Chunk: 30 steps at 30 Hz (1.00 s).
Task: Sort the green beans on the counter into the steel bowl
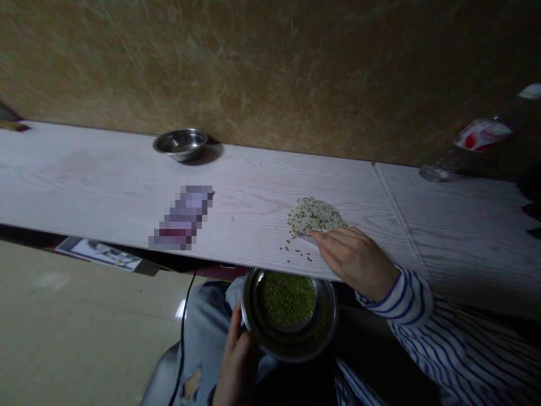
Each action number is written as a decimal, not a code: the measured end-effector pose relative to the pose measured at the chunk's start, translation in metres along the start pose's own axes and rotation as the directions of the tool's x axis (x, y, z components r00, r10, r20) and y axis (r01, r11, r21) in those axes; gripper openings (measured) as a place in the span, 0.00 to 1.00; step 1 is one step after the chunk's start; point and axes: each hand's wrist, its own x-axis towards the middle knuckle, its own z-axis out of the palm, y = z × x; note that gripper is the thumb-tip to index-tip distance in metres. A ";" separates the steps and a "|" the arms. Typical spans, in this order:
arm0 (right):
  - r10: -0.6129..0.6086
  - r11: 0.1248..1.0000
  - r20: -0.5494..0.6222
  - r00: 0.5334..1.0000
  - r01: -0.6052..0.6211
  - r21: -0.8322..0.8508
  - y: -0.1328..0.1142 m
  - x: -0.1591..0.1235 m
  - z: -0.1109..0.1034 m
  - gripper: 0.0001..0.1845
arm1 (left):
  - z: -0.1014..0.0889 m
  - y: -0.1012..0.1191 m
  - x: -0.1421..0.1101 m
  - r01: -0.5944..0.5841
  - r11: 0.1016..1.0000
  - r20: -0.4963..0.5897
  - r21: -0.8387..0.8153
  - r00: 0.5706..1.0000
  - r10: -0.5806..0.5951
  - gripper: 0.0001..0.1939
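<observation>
My left hand is closed on the left side of a steel bowl, which is held just below the counter's front edge. Green mung beans cover the bottom of this bowl. On the counter lies a heap of white rice mixed with green beans, with several loose beans strewn in front of it. My right hand pinches a thin, pale flat tool at the heap's near edge. Most of that tool is hidden by the fingers, so its exact kind is unclear.
A smaller steel bowl stands near the wall. A blurred-out flat object lies left of the heap. At the right, a clear plastic bottle stands by the wall. The pale wooden counter is narrow, with a dark cable hanging below.
</observation>
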 end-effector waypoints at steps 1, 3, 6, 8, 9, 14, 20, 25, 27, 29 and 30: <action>0.006 1.000 -0.003 1.000 -0.006 -0.002 0.002 0.000 -0.001 0.15 | 0.001 0.000 0.000 0.001 1.000 -0.002 -0.003 1.000 -0.001 0.45; 0.020 1.000 -0.013 1.000 -0.020 -0.001 0.004 -0.001 -0.002 0.15 | 0.002 0.001 -0.001 0.007 1.000 -0.014 0.003 1.000 -0.007 0.45; 0.031 1.000 -0.020 0.999 -0.031 0.002 0.005 -0.001 -0.002 0.15 | 0.004 0.002 -0.001 0.013 1.000 -0.027 0.000 1.000 -0.013 0.44; 0.027 1.000 -0.012 1.000 -0.027 0.001 0.004 0.000 -0.002 0.16 | 0.004 0.002 -0.001 0.015 1.000 -0.020 -0.012 1.000 -0.015 0.44; 0.024 1.000 -0.005 1.000 -0.024 0.001 0.004 0.001 -0.001 0.16 | 0.004 0.002 -0.001 0.014 1.000 -0.015 -0.015 1.000 -0.014 0.43; 0.003 1.000 0.029 1.000 -0.003 0.005 0.000 0.003 0.000 0.16 | 0.004 0.003 -0.001 -0.008 1.000 -0.019 0.008 1.000 0.008 0.42; -0.008 1.000 0.006 1.000 0.007 0.024 -0.002 0.005 -0.002 0.15 | 0.004 0.003 -0.002 0.018 1.000 -0.034 0.001 0.999 -0.018 0.47; -0.027 1.000 0.017 0.999 0.027 0.012 -0.004 0.007 -0.003 0.14 | 0.003 0.003 -0.002 0.000 1.000 -0.003 0.014 1.000 0.000 0.45; -0.041 0.999 0.016 0.999 0.040 0.020 -0.005 0.006 -0.004 0.14 | 0.003 0.003 -0.002 0.000 1.000 0.005 0.013 1.000 0.000 0.44; -0.046 0.998 0.010 0.999 0.045 0.032 -0.005 0.006 -0.005 0.14 | 0.003 0.003 -0.001 0.004 1.000 -0.002 0.001 1.000 -0.004 0.44; -0.042 0.998 0.005 0.999 0.041 0.037 -0.004 0.005 -0.005 0.14 | 0.002 0.003 -0.001 0.006 1.000 -0.002 -0.008 1.000 -0.006 0.44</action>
